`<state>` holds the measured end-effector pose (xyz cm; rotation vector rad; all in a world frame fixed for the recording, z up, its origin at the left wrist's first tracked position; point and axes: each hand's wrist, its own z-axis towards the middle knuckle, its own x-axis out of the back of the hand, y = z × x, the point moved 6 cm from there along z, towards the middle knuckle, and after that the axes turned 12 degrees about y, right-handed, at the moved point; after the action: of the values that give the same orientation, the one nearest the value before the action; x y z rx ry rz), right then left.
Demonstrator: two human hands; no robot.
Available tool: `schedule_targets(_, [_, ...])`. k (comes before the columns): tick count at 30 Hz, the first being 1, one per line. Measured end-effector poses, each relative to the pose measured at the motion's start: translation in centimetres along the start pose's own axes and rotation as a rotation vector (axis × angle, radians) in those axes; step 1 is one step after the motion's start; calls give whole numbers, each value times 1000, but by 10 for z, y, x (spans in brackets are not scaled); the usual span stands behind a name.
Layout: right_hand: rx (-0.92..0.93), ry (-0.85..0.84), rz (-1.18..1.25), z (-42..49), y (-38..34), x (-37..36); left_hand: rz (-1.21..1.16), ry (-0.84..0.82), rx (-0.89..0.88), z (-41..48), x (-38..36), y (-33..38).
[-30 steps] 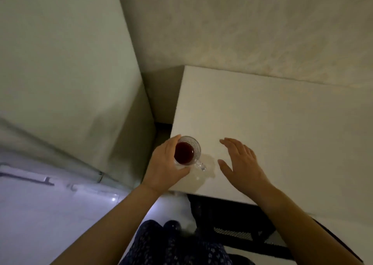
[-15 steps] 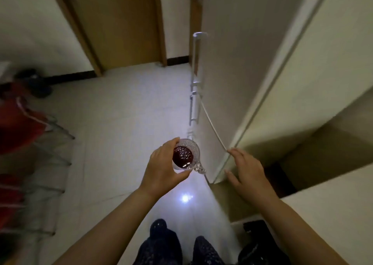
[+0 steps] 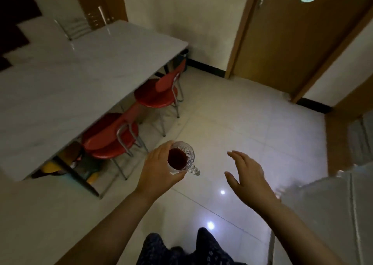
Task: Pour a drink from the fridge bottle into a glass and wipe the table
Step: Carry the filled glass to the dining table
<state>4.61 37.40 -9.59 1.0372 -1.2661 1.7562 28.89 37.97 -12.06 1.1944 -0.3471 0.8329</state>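
Note:
A clear patterned glass with a small handle holds a dark red drink. My left hand is shut around it from the left and carries it upright above the tiled floor. To its right my right hand hovers apart from the glass, fingers spread, holding nothing. A long white marble-look table fills the left of the view, its top bare. No bottle is in sight.
Two red chairs are tucked under the table's near side. A brown door stands at the back right. A pale appliance edge sits at the lower right. Glossy floor tiles spread between them.
The view has swung from the white counter, past the fridge, toward the room with the table. My left hand has lifted the glass off the counter and carries it; my right hand stays empty.

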Motion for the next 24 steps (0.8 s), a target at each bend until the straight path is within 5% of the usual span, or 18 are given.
schedule_targets(10, [398,-174,85,208,-93,-100,301,296,234,97,52,-119])
schedule_targets(24, [857,-356,132,410,-255,-200,284,587,726,198,111,-240])
